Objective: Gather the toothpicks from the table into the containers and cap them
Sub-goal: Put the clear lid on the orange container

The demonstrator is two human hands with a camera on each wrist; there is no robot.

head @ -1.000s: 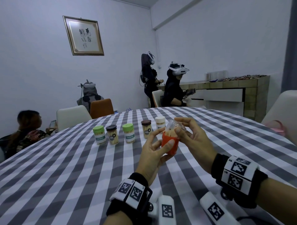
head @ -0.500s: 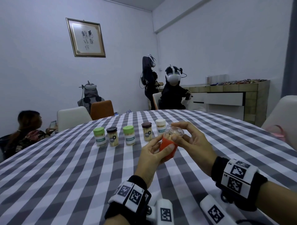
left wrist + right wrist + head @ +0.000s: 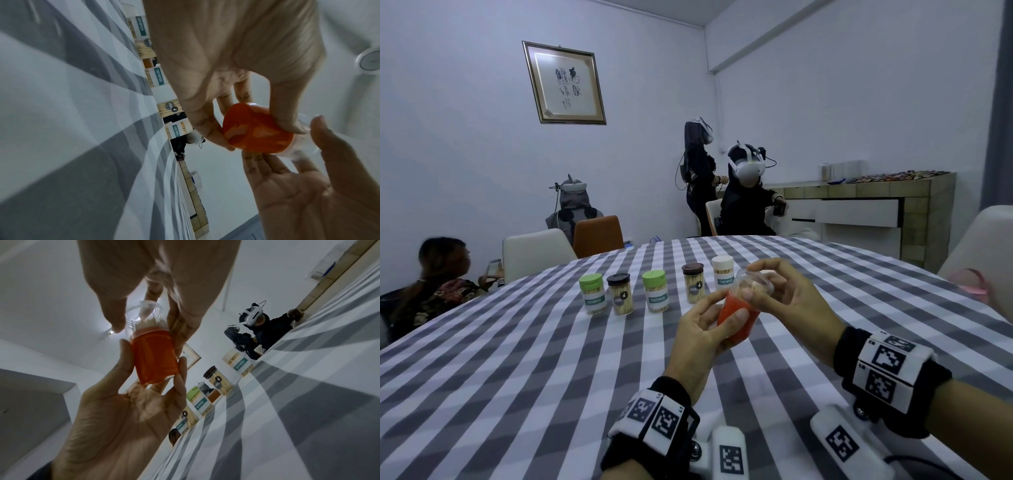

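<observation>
My left hand grips an orange toothpick container above the checked table. My right hand pinches a clear cap that sits over the container's top. In the right wrist view, pale toothpick tips show inside the clear cap above the orange container. The left wrist view shows the container's orange base between my thumb and fingers. Loose toothpicks are not visible on the cloth.
Several capped toothpick jars stand in a row behind my hands, from a green-capped one to a white-capped one. Chairs ring the table. Other people are behind it, and a sideboard stands at the back right.
My right hand has brought the clear cap from a tilt above the toothpicks down over the container's top. Both hands have stayed in place above the table.
</observation>
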